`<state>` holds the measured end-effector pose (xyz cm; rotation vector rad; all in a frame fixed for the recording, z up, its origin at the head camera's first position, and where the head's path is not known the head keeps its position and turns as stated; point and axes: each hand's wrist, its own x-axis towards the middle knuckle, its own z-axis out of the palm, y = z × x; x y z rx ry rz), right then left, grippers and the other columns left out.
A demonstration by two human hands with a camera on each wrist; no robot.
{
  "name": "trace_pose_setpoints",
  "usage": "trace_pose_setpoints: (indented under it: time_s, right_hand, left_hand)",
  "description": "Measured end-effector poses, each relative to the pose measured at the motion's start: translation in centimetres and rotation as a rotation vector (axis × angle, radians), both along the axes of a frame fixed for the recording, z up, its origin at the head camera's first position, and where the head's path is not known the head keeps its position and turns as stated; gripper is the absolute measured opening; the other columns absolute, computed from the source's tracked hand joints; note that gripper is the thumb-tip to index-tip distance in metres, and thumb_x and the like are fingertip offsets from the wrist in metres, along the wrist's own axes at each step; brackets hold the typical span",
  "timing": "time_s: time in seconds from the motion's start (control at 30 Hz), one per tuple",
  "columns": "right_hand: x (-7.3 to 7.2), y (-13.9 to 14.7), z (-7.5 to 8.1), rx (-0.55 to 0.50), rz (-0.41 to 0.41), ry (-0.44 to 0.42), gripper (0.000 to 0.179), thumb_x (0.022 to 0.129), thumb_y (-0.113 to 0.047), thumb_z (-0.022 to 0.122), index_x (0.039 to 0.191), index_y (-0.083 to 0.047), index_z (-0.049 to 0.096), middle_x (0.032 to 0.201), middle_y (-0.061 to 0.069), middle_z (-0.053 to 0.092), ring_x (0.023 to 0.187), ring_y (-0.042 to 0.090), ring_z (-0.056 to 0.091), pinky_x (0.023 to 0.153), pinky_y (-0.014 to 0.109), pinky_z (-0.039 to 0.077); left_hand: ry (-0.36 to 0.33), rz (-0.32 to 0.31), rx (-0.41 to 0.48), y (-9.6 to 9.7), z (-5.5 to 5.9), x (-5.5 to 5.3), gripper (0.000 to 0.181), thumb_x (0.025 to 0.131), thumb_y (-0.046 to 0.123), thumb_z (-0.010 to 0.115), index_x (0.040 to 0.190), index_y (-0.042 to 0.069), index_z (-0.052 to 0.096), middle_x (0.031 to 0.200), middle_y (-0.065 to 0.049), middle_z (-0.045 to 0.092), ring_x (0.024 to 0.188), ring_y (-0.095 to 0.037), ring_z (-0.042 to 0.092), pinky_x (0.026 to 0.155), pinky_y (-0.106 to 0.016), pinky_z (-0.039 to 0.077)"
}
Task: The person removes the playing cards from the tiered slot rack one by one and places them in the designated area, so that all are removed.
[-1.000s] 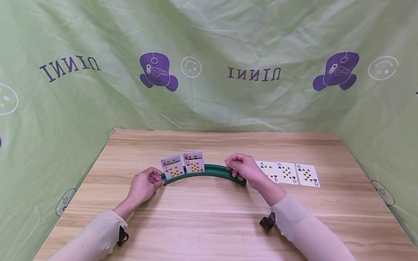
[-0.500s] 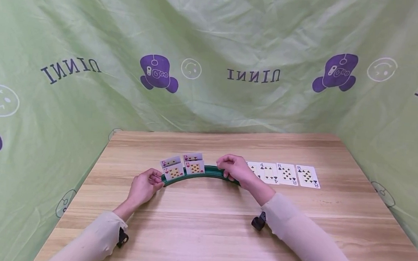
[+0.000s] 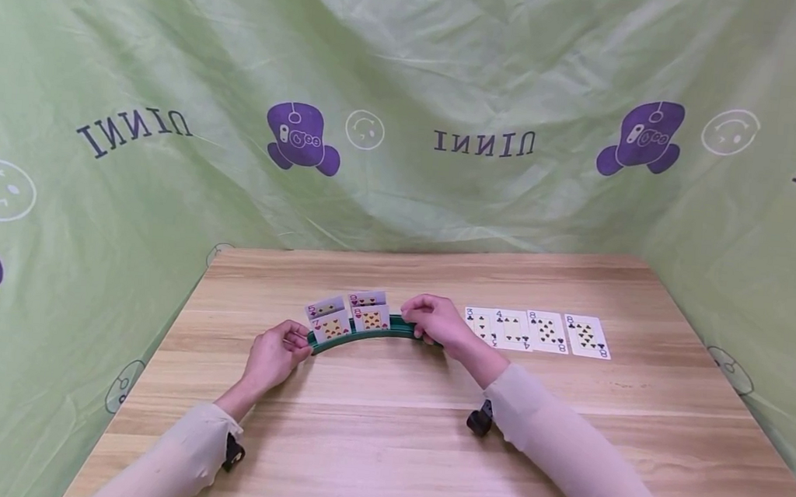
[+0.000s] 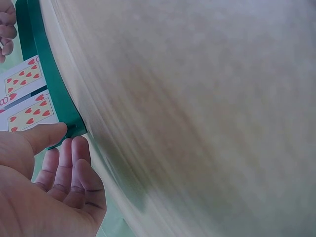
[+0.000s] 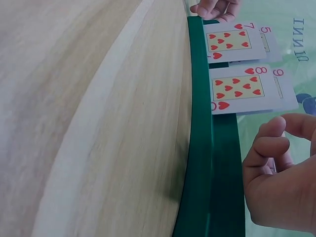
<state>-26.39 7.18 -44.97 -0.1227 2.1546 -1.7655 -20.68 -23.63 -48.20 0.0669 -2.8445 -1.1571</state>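
Note:
A curved green card holder (image 3: 400, 330) lies on the wooden table. My left hand (image 3: 277, 352) pinches its left end, thumb on top in the left wrist view. Standing in its slots are a seven of hearts (image 3: 332, 326) before a five (image 3: 324, 305), and an eight of hearts (image 3: 371, 318) before a nine (image 3: 367, 298). Over the right part of the holder is my right hand (image 3: 437, 322), fingers loosely bent. In the right wrist view that hand (image 5: 279, 185) is close behind the eight and nine, apart from them, with no card visible in its fingers.
To the right, a three (image 3: 477, 326), a four (image 3: 514, 330) and two eights, the nearer eight (image 3: 546, 332) and the outer eight (image 3: 587, 337), lie face up in a row on the table (image 3: 383, 442). A green printed curtain (image 3: 402, 194) surrounds the table's far edge and sides.
My right hand has moved left along the holder, uncovering the three and the four on the table. The left hand and the standing cards have stayed put.

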Motion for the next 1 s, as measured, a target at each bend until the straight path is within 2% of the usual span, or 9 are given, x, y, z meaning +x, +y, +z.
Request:
trace_pose_setpoints:
  time_s: [0.17,0.33,0.63,0.8,1.0]
  right_hand:
    - [0.0,-0.7,0.1,0.002,0.009,0.004,0.029,0.093,-0.013,0.066,0.119,0.001,0.064,0.106,0.022,0.069,0.059,0.01,0.053,0.049,0.022,0.039]
    - [-0.1,-1.4,0.1,0.005,0.006,0.002,0.023,0.093,-0.014,0.066,0.115,-0.004,0.066,0.108,0.024,0.068,0.059,0.01,0.052,0.05,0.023,0.04]
    - [0.0,-2.3,0.1,0.034,-0.002,0.017,0.017,0.094,-0.016,0.066,0.11,-0.008,0.067,0.104,0.017,0.066,0.064,0.013,0.053,0.053,0.026,0.042]
    - [-0.1,-2.7,0.1,0.047,0.006,0.024,0.016,0.095,-0.016,0.066,0.11,-0.009,0.066,0.099,0.008,0.065,0.067,0.012,0.054,0.055,0.027,0.044]
    - [-0.2,-2.8,-0.1,0.063,0.015,0.037,0.014,0.096,-0.016,0.066,0.107,-0.009,0.066,0.097,0.005,0.061,0.068,0.013,0.055,0.055,0.026,0.045]
  left_hand:
    - [-0.002,0.001,-0.002,0.0,0.0,0.0,0.026,0.082,0.005,0.078,0.106,0.005,0.067,0.093,-0.008,0.072,0.079,-0.015,0.066,0.072,-0.023,0.055]
    - [-0.002,0.001,0.003,-0.1,-0.1,0.0,0.026,0.082,0.005,0.078,0.106,0.005,0.067,0.092,-0.008,0.072,0.078,-0.015,0.066,0.072,-0.023,0.055]
    - [-0.017,0.006,0.01,-0.1,-0.1,0.0,0.027,0.082,0.004,0.077,0.107,0.005,0.066,0.094,-0.008,0.071,0.079,-0.015,0.066,0.072,-0.022,0.055]
    - [-0.015,0.007,0.009,0.0,0.0,0.0,0.026,0.083,0.004,0.077,0.107,0.006,0.066,0.094,-0.009,0.072,0.08,-0.016,0.066,0.074,-0.026,0.057]
    - [-0.014,0.003,0.003,-0.1,0.1,0.0,0.026,0.083,0.004,0.077,0.107,0.005,0.066,0.094,-0.009,0.072,0.08,-0.016,0.067,0.075,-0.028,0.058]
